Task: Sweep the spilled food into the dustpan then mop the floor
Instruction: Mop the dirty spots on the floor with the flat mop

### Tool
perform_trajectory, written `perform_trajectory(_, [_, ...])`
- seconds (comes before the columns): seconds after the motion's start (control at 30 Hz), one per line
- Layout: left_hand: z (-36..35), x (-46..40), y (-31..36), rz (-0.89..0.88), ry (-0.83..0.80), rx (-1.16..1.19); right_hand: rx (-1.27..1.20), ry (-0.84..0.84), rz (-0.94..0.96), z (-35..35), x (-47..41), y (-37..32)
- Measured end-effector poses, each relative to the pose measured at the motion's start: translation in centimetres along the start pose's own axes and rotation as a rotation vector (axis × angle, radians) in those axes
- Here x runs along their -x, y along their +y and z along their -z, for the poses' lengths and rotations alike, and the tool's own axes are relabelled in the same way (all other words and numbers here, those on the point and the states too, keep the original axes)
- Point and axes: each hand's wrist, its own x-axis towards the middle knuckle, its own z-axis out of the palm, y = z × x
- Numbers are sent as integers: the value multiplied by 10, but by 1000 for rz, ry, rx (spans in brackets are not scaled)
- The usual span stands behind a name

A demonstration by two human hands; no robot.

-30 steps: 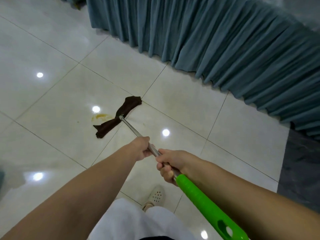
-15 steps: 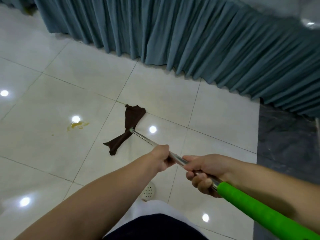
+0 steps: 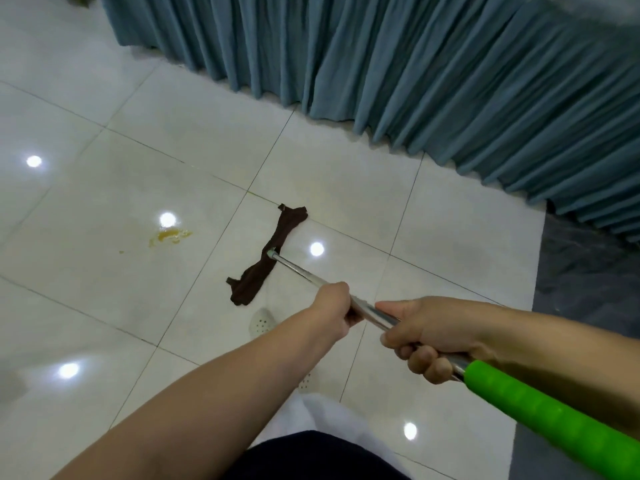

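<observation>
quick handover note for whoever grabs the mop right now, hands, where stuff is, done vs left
Left hand grips the steel pole, ahead of the right.
Right hand grips the pole just above the green grip.
Mop cloth lies on the tile, right of the yellow stain and not touching it.
Done: no loose food or dustpan is in view, so sweeping seems finished, though I cannot confirm it.
Left: mop over the stain and the small specks beside it, then the tiles around.
</observation>
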Motion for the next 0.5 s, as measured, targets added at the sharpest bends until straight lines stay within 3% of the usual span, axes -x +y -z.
perform_trajectory(0.5, [94, -54, 173, -188, 156, 207, 207, -146, -16, -70, -77, -194])
